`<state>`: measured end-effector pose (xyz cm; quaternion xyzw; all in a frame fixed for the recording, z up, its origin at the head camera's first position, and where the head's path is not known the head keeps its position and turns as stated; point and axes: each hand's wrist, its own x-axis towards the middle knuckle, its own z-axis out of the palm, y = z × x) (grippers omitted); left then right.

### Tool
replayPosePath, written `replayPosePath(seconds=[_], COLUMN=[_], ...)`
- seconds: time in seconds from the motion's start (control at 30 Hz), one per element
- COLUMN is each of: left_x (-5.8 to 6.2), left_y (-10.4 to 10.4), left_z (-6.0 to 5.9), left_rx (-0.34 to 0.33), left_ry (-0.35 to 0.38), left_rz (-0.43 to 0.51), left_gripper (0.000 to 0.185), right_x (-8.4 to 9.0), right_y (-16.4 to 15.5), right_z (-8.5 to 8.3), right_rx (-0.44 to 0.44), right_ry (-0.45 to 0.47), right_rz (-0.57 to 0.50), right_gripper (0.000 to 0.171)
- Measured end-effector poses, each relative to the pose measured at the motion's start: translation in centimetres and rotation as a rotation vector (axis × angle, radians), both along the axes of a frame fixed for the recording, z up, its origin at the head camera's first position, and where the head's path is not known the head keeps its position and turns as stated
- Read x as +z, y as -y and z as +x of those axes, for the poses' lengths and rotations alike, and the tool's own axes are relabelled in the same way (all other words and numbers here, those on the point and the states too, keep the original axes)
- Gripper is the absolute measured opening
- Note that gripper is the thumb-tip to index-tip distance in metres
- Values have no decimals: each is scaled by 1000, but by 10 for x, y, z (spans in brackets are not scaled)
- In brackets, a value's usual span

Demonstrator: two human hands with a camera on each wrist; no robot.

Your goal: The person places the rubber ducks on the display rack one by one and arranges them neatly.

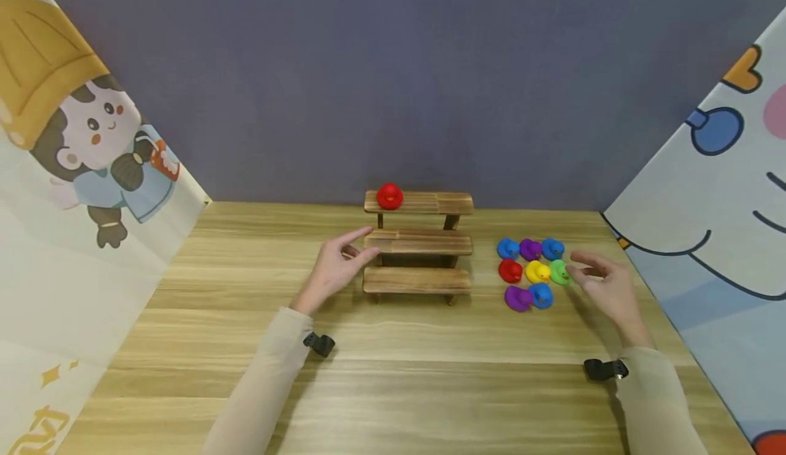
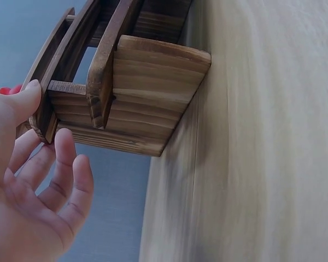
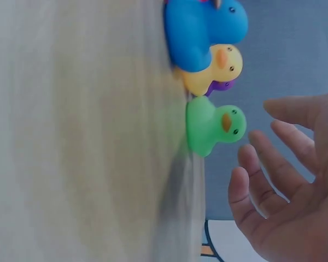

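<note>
Head view, left hand spread touching wooden step shelf, right hand spread beside green duck

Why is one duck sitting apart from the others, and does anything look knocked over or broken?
Nothing looks damaged or spilled. One red duck sits alone on the top step of the wooden rack, while eight ducks stand upright in a tidy cluster on the table.

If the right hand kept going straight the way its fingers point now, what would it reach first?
Most likely the green duck: the right hand is open, its fingertips aimed at that duck from close by, not touching. The yellow duck sits just behind it.
</note>
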<state>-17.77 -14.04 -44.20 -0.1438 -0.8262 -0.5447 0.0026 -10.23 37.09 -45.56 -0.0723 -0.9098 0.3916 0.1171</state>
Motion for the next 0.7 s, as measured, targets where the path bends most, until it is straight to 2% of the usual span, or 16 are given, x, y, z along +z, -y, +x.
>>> replayPosePath(seconds=[0.2,0.43,0.7], left_x=[-1,1,-3], left_y=[-3,-2,0], left_z=[0,-4,-2], left_rx=[5,-3,4], left_ry=[19,-6,-1], left_rz=[1,6,-14], left_gripper=[55,54,54], right_x=[-6,-10,-15], right_y=[-5,-6,-9], right_z=[3,-1,0], right_rx=[6,19,71], right_ry=[115,157,159], right_rz=[35,50,81], right_gripper=[58,60,59])
